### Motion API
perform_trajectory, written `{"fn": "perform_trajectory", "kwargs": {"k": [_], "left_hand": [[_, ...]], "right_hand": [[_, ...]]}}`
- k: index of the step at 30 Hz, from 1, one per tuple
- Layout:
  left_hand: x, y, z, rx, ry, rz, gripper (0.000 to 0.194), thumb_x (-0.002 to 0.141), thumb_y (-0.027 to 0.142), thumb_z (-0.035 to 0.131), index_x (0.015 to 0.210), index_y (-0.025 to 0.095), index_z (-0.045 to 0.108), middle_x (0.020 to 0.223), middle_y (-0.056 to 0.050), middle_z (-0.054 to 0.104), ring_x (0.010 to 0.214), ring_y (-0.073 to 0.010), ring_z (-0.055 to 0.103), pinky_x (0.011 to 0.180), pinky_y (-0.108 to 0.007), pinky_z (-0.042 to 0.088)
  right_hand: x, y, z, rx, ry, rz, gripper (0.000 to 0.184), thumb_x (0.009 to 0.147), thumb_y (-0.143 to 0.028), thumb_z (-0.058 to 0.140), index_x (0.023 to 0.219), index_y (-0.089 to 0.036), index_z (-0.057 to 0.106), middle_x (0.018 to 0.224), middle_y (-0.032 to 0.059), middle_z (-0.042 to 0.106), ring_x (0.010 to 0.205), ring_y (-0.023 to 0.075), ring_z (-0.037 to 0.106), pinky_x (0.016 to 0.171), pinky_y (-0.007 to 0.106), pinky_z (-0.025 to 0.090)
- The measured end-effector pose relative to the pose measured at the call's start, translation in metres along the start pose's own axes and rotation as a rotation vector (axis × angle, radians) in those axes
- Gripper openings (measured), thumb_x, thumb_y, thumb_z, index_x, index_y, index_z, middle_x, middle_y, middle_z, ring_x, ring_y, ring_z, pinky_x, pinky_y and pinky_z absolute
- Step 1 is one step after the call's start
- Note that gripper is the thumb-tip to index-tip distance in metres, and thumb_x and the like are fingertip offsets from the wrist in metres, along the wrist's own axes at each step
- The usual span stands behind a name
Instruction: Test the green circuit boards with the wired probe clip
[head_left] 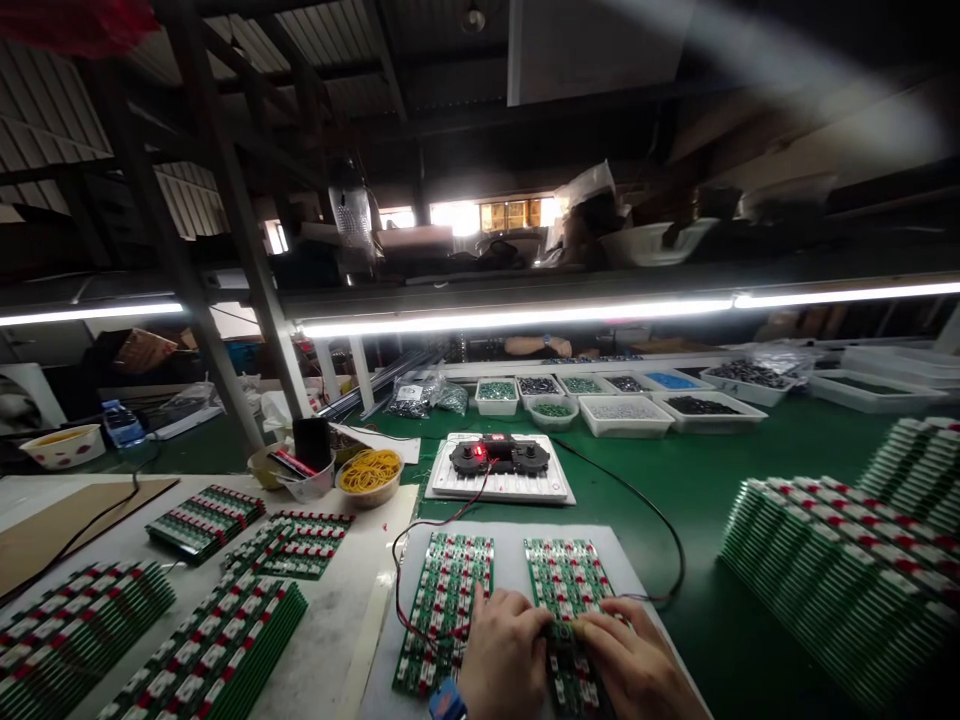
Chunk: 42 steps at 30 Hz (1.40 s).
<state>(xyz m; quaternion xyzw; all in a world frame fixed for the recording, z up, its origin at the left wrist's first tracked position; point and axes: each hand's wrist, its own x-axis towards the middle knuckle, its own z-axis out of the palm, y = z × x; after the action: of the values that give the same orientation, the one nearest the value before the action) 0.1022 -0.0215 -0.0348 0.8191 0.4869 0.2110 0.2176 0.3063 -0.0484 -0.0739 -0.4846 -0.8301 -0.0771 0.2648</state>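
My left hand [506, 650] and my right hand [637, 655] meet over the lower part of the right-hand circuit board panel [566, 575]. Between them is a small green circuit board [561, 632], pinched by the fingers of both hands from its two sides. Another panel [454, 575] with white and red parts lies left of my left hand. A thin red wire [397, 560] runs to this panel, and its end near my left hand is hard to make out. Both panels rest on a white sheet [517, 535].
A black device with a red display [480, 455] sits on a white tray beyond the sheet. Stacks of panels stand left [217, 650] and right [840, 560]. Behind are white trays of small parts [626, 415] and a bowl of yellow rubber bands [370, 472]. Another person's arm [536, 346] shows far back.
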Motion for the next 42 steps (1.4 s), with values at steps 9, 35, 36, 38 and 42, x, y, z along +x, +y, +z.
{"fn": "perform_trajectory", "kwargs": {"k": [9, 35, 36, 38, 42], "left_hand": [[0.003, 0.0, 0.002, -0.003, 0.03, -0.037, 0.019, 0.083, 0.026, 0.057, 0.099, 0.03, 0.067, 0.098, 0.0, 0.063, 0.104, -0.0228, 0.054, 0.111, -0.057, 0.016], [0.001, -0.014, 0.007, -0.106, 0.085, 0.2, 0.024, 0.068, 0.012, 0.076, 0.087, 0.026, 0.072, 0.081, 0.001, 0.063, 0.09, -0.0199, 0.05, 0.086, -0.034, 0.039], [0.001, -0.015, 0.008, -0.113, 0.08, 0.201, 0.024, 0.068, 0.012, 0.076, 0.086, 0.026, 0.071, 0.081, 0.001, 0.064, 0.09, -0.0195, 0.05, 0.086, -0.034, 0.039], [0.001, -0.015, 0.008, -0.118, 0.067, 0.204, 0.024, 0.066, 0.013, 0.078, 0.085, 0.026, 0.071, 0.082, 0.002, 0.064, 0.09, -0.0192, 0.05, 0.086, -0.033, 0.038], [0.002, -0.014, 0.006, -0.114, 0.04, 0.201, 0.026, 0.063, 0.012, 0.08, 0.084, 0.025, 0.072, 0.081, 0.001, 0.065, 0.089, -0.0188, 0.051, 0.085, -0.032, 0.039]], "right_hand": [[-0.001, 0.001, 0.002, -0.076, 0.028, -0.043, 0.029, 0.087, -0.016, 0.055, 0.114, -0.024, 0.061, 0.111, -0.0006, 0.068, 0.104, 0.0214, 0.057, 0.087, 0.03, 0.051], [-0.002, 0.003, -0.013, 0.264, -0.079, 0.032, 0.015, 0.091, -0.022, 0.055, 0.098, -0.029, 0.066, 0.089, -0.001, 0.069, 0.096, 0.0212, 0.056, 0.087, 0.035, 0.048], [-0.001, 0.003, -0.015, 0.26, -0.087, 0.021, 0.014, 0.09, -0.021, 0.056, 0.096, -0.028, 0.067, 0.089, -0.001, 0.069, 0.095, 0.021, 0.057, 0.087, 0.035, 0.048], [0.001, 0.002, -0.017, 0.245, -0.103, -0.008, 0.014, 0.09, -0.02, 0.055, 0.093, -0.027, 0.066, 0.088, -0.0012, 0.069, 0.094, 0.0206, 0.057, 0.087, 0.034, 0.048], [0.003, 0.002, -0.019, 0.21, -0.117, -0.053, 0.015, 0.091, -0.018, 0.053, 0.091, -0.027, 0.065, 0.086, -0.0016, 0.069, 0.094, 0.0199, 0.058, 0.089, 0.034, 0.048]]}}
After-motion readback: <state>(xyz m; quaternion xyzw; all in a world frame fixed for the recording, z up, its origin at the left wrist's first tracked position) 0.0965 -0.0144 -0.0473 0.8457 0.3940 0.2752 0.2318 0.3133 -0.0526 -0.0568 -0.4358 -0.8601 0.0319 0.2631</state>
